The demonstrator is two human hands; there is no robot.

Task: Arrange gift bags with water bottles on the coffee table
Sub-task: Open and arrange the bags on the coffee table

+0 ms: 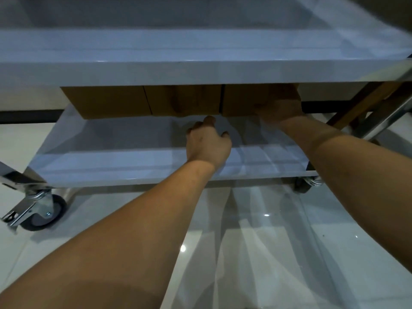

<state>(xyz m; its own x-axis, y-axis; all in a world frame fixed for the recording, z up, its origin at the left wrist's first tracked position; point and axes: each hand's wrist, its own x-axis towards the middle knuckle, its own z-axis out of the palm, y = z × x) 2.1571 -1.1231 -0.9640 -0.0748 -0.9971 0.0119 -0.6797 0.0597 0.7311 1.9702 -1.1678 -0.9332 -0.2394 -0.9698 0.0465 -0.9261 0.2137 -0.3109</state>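
Head view. Three brown paper bags stand in a row at the back of the lower shelf (111, 157) of a steel cart, their tops hidden behind the front edge of the upper shelf (200, 70). The left bag (104, 101) and the middle bag (187, 101) sit side by side, touching or nearly so; the right bag (245, 100) stands just beside the middle one, with a dark seam between them. All three are plain and unprinted. Their handles and contents cannot be seen, so whether they hold bottles cannot be told.

The left hand (208, 144) is stretched forward over the middle of the lower shelf, back of the hand up, fingers loosely curled and holding nothing; the fingertips are just short of the bottom edge of the middle bag. The right hand (279, 108) reaches further in, toward the right end of the shelf, and lies against the right side of the right bag. Dim light and blur make its fingers hard to read; whether they grip the bag cannot be told.

The lower shelf carries the three bags. The cart stands on a glossy tiled floor (267, 241), with a locking wheel (42, 210) at its near left corner and another wheel (306, 184) at the near right corner.
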